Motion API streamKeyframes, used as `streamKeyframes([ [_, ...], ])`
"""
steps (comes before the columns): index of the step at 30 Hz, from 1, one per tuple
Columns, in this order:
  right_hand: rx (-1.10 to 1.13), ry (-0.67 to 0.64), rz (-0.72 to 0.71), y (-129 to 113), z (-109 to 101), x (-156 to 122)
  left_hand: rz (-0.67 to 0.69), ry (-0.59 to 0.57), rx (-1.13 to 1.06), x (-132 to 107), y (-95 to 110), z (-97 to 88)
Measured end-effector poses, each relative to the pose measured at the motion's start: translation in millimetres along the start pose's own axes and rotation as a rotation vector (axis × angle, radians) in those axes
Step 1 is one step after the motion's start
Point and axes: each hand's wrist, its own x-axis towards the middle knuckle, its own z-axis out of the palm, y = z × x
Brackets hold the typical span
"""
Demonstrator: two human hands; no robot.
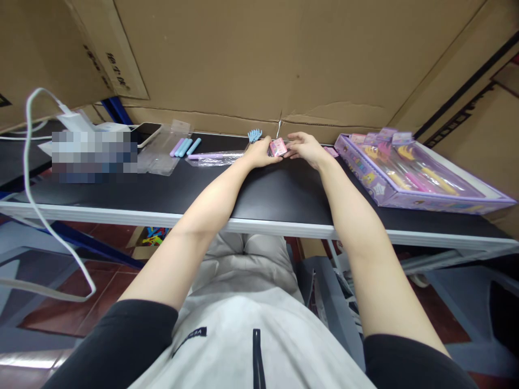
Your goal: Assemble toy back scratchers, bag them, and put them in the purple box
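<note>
My left hand [258, 153] is closed at the left edge of a small pink printed card [278, 147], gripping it. Just above its knuckles shows a light blue claw-shaped head [254, 135], like that of a back scratcher. Left of this hand lies a purple stick [214, 156] in a clear plastic sleeve [227, 160], its right end hidden by the hand. My right hand [305, 147] is at the card's right side, fingers bent and apart, the fingertips close to its edge. Whether they touch the card I cannot tell.
Several purple and blue handles [185, 147] lie left on the black table [279, 194], near clear bags [160, 156], a phone [146, 134] and a white cable [27, 129]. At right stands a purple display box [385, 194] of packaged yellow-clawed scratchers. Cardboard [259, 59] walls the back.
</note>
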Motion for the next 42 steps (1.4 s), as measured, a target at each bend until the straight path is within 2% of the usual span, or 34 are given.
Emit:
streamKeyframes([
  [10, 0.117, 0.099, 0.059, -19.8, 3.5, -13.3, -0.019, 0.003, -0.045, 1.2, -0.9, 0.6],
  [17, 0.16, 0.157, 0.046, -16.8, 5.4, -9.8, -0.033, -0.004, -0.034, -3.5, 6.1, -2.9],
  [24, 0.08, 0.031, 0.144, -13.5, 12.5, -11.8, -0.009, 0.012, 0.019, -1.3, 4.5, -0.7],
  [31, -0.014, 0.123, 0.076, -8.1, 18.7, -4.7, -0.021, 0.008, -0.007, -2.2, 4.1, -0.8],
  [37, -0.058, 0.162, 0.035, -3.6, 18.3, -3.2, -0.056, -0.031, -0.01, 3.4, 3.7, -19.5],
  [40, -0.063, 0.167, 0.038, -3.2, 18.5, -3.6, -0.079, -0.027, -0.015, 9.9, -12.3, -41.6],
  [42, -0.063, 0.167, 0.043, -4.1, 18.9, -4.4, -0.12, -0.065, 0.048, 8.8, -26.7, -59.5],
])
